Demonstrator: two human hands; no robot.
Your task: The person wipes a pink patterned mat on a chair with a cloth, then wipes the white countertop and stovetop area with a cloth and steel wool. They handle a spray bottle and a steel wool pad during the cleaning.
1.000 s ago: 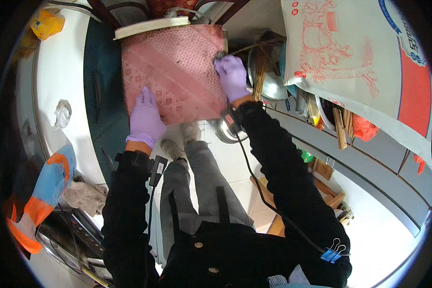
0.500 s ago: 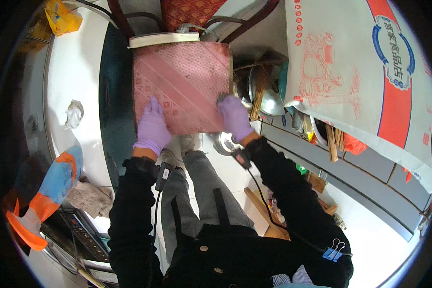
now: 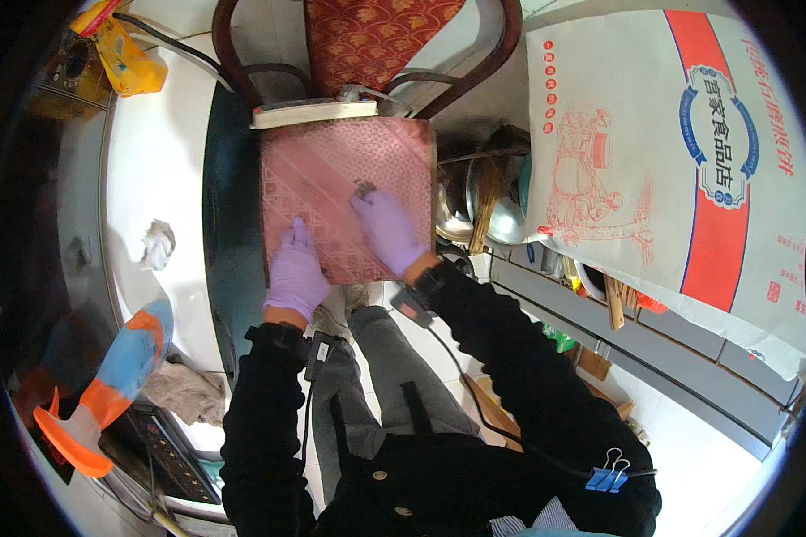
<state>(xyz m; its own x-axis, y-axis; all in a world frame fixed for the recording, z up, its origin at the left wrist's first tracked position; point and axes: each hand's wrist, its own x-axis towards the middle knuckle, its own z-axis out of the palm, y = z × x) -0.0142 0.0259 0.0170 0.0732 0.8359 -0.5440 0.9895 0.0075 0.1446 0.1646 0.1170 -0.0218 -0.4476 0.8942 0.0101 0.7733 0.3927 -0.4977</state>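
Observation:
In front of me is a pink square panel [image 3: 318, 148] with a textured diamond-and-stripe pattern, dull and stained in places. My left hand [image 3: 296, 273], in a purple glove, lies on its left front part with the fingers stretched out, holding nothing. My right hand [image 3: 389, 230], gloved alike, is closed over a small grey scrubber [image 3: 364, 189], probably steel wool, pressed on the middle of the panel. Most of the scrubber is hidden under the fingers. A long off-white block [image 3: 315, 114] runs along the panel's far edge.
Behind the panel stands a chair with a red patterned back [image 3: 381, 45]. At left, a white counter [image 3: 139, 148] bears crumpled tissue [image 3: 158, 245], a spray bottle [image 3: 121, 376] and a grey cloth [image 3: 186, 394]. Metal pans [image 3: 508, 210] and a large printed bag [image 3: 591, 80] are at right.
My right hand has slid left with the scrubber, from the panel's right edge to its middle. My left hand stays on the left front part. The whole view has shifted slightly.

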